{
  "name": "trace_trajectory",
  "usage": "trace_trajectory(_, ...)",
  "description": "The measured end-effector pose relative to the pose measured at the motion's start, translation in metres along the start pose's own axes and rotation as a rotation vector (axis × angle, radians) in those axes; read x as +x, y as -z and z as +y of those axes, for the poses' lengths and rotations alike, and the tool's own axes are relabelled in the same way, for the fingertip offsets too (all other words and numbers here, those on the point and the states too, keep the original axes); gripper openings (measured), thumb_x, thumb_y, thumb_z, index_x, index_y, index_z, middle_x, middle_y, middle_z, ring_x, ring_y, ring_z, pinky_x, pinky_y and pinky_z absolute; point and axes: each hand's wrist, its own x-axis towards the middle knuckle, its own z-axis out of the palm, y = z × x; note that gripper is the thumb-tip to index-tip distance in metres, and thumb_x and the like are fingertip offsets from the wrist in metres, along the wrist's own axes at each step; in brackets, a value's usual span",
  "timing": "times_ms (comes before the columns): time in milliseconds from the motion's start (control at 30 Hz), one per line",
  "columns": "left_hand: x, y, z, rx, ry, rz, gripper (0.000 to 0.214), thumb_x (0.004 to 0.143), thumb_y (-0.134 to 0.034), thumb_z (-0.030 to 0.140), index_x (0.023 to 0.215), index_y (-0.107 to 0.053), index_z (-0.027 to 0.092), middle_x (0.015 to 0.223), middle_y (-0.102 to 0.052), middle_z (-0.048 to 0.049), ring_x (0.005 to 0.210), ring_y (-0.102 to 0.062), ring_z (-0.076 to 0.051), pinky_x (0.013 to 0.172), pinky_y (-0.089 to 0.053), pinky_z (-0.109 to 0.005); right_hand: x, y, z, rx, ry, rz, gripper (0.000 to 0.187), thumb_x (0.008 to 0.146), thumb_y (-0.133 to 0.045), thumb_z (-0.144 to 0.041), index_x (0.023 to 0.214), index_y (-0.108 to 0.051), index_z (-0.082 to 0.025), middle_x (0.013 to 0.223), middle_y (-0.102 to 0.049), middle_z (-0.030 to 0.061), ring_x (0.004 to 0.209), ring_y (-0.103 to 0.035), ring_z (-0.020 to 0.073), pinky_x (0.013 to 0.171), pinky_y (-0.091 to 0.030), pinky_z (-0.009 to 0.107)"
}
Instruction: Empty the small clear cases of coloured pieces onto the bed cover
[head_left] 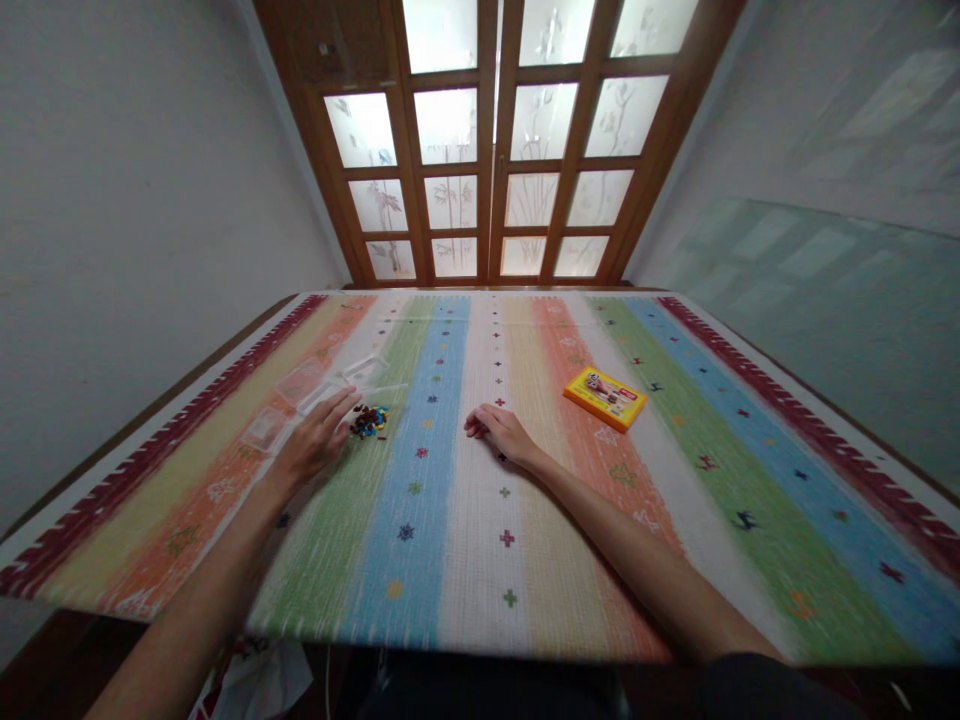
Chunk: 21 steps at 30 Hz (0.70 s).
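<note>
My left hand (319, 437) lies at the left, fingers stretched out and slightly apart, beside a small heap of tiny building bricks (367, 422). The bricks are mostly dark brown, with some blue and yellow ones among them. Clear plastic bags (304, 388) spread out beyond and to the left of these fingers. On the white stripe in the middle rests my right hand (504, 434), its fingers curled in. Whatever those fingers may hold is too small or hidden to make out. A yellow box with a printed picture (605, 398) lies flat to the right.
A striped cloth (480, 560) covers the long table. White walls (142, 180) rise on both sides, and a glass sheet (810, 330) leans at the right. Wooden doors with frosted panes (487, 170) stand beyond the far end. Below the front edge is a white bag (270, 680).
</note>
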Motion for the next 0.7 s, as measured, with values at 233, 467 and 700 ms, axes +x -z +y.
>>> trace_trajectory(233,-0.003,0.001,-0.007,0.023,-0.055,-0.017,0.039,0.095,-0.049,0.028,0.133,-0.059,0.026,0.141,-0.062,-0.0090,0.128,-0.061,-0.026,0.112,-0.049,-0.047,0.000,-0.001,-0.001,0.001,-0.013,0.008,0.038,0.095,-0.051,-0.052,0.077,-0.064,-0.021,0.075,-0.068,0.0048,0.074,-0.064,0.0181,0.076,-0.052,0.034)
trace_trajectory(467,0.001,0.014,-0.001,-0.013,-0.045,-0.039,0.036,0.092,-0.051,0.028,0.126,-0.064,0.029,0.136,-0.066,-0.0077,0.126,-0.062,-0.028,0.111,-0.050,-0.048,0.000,-0.001,0.002,-0.017,0.001,0.014,0.039,0.095,-0.050,-0.052,0.076,-0.065,-0.021,0.074,-0.068,0.0039,0.073,-0.064,0.0179,0.075,-0.052,0.033)
trace_trajectory(700,0.016,0.004,0.024,-0.258,0.190,0.181,0.058,0.084,-0.071,0.039,0.136,-0.053,0.022,0.127,-0.065,-0.0127,0.104,-0.071,-0.026,0.096,-0.059,-0.050,0.000,-0.001,0.002,-0.026,0.000,0.014,0.040,0.095,-0.052,-0.055,0.076,-0.065,-0.022,0.074,-0.069,0.0037,0.073,-0.064,0.0181,0.075,-0.052,0.033)
